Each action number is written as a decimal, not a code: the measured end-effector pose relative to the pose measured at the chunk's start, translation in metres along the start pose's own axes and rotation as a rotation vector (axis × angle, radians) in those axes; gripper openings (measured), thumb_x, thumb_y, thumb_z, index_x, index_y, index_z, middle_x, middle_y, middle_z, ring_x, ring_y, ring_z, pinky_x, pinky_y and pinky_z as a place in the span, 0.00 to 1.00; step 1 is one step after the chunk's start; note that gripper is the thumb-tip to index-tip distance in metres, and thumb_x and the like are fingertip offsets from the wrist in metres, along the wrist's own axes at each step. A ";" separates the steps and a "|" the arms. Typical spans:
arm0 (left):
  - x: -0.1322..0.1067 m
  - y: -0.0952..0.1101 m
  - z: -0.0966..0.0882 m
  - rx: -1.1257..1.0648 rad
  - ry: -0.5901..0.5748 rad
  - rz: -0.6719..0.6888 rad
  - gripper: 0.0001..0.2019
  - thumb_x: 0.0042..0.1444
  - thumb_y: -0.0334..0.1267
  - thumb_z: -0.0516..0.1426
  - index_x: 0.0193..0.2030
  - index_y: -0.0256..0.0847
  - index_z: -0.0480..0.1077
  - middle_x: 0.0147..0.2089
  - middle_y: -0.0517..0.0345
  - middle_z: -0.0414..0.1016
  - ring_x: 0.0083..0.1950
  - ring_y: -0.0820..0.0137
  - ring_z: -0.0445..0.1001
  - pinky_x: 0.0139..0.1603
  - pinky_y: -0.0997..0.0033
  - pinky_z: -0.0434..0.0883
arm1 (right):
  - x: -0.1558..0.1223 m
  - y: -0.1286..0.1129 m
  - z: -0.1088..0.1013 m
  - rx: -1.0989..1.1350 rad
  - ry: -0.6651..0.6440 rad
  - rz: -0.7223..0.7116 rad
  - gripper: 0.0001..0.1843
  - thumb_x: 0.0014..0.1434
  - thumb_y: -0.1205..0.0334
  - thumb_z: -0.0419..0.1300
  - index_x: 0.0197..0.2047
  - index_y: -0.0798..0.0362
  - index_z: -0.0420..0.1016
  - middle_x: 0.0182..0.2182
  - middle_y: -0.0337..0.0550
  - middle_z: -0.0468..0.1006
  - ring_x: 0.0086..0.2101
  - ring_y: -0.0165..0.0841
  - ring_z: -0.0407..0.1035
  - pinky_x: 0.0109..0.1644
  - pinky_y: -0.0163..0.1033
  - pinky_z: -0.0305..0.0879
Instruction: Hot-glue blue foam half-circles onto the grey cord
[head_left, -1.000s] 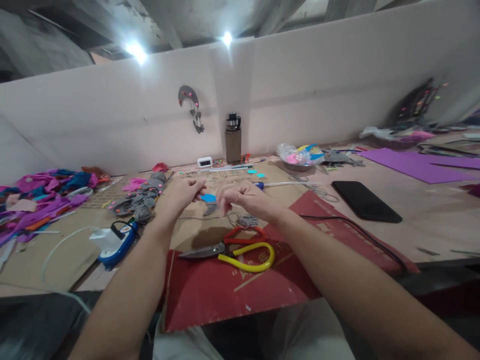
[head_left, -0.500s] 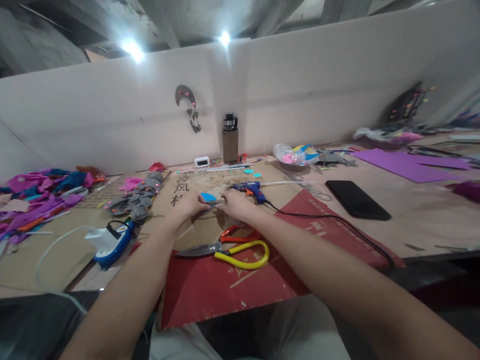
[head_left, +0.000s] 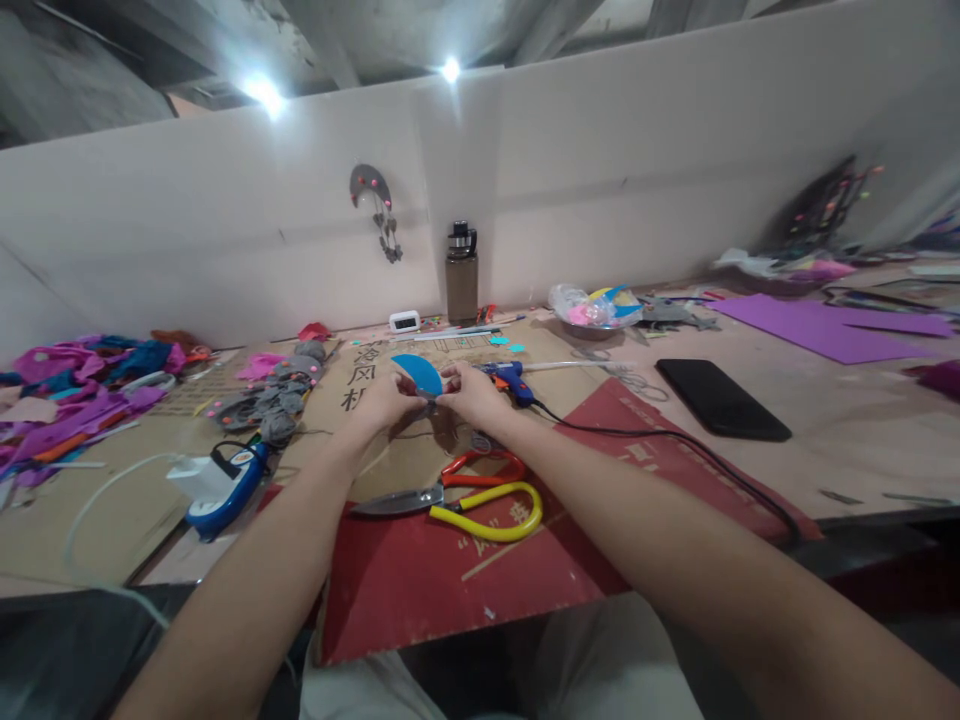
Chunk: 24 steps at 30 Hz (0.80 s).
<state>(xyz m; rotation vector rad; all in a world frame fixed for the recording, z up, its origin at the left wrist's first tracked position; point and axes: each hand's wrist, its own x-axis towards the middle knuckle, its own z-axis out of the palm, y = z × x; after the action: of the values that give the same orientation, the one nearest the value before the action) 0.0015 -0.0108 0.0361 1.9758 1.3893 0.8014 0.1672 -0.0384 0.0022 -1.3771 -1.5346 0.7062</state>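
A blue rounded piece, like felt or craft foam (head_left: pixel 418 373), is held up between my two hands over the cardboard (head_left: pixel 319 408). My left hand (head_left: pixel 395 400) pinches its lower left side, and my right hand (head_left: pixel 469 395) pinches its lower right end. The fingertips partly hide the lower edge. Just right of my right hand lies a blue hot glue gun (head_left: pixel 512 383), its black cord running right. Nearer to me, scissors (head_left: pixel 491 515) with one red and one yellow handle rest on red card (head_left: pixel 540 565), blades pointing left.
A black phone (head_left: pixel 720 400) and purple sheets (head_left: pixel 817 325) lie to the right. Grey felt pieces (head_left: pixel 277 390), a blue power strip (head_left: pixel 229 490) and colourful scraps (head_left: pixel 90 385) are on the left. A bottle (head_left: pixel 462 275), small clock (head_left: pixel 404 322) and metal bowl (head_left: pixel 592 325) stand along the wall.
The blue piece has been tilted up and shows more of its face. Both hands have turned slightly with it, still pinching it.
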 end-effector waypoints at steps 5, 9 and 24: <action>-0.007 0.019 -0.003 -0.078 0.061 0.064 0.08 0.36 0.38 0.64 0.24 0.39 0.71 0.25 0.57 0.72 0.26 0.70 0.66 0.27 0.72 0.59 | -0.003 -0.011 -0.010 0.100 -0.010 -0.041 0.17 0.45 0.66 0.62 0.42 0.57 0.69 0.29 0.38 0.72 0.29 0.26 0.67 0.34 0.33 0.63; -0.018 0.037 -0.008 0.012 0.109 0.080 0.08 0.42 0.41 0.61 0.23 0.38 0.69 0.23 0.58 0.69 0.26 0.71 0.65 0.28 0.72 0.59 | -0.007 -0.015 -0.014 0.162 -0.046 -0.072 0.19 0.46 0.64 0.62 0.43 0.57 0.68 0.31 0.39 0.74 0.31 0.27 0.68 0.35 0.33 0.63; -0.022 0.045 -0.016 0.245 0.297 0.279 0.04 0.44 0.34 0.57 0.22 0.40 0.66 0.24 0.59 0.68 0.28 0.71 0.65 0.30 0.72 0.61 | -0.023 -0.038 -0.025 0.133 -0.041 -0.207 0.09 0.51 0.59 0.55 0.27 0.56 0.71 0.21 0.34 0.66 0.25 0.26 0.58 0.31 0.34 0.55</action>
<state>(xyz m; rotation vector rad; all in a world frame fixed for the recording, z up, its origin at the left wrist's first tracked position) 0.0106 -0.0425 0.0772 2.3510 1.4512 1.1354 0.1721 -0.0729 0.0394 -1.0935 -1.6054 0.6973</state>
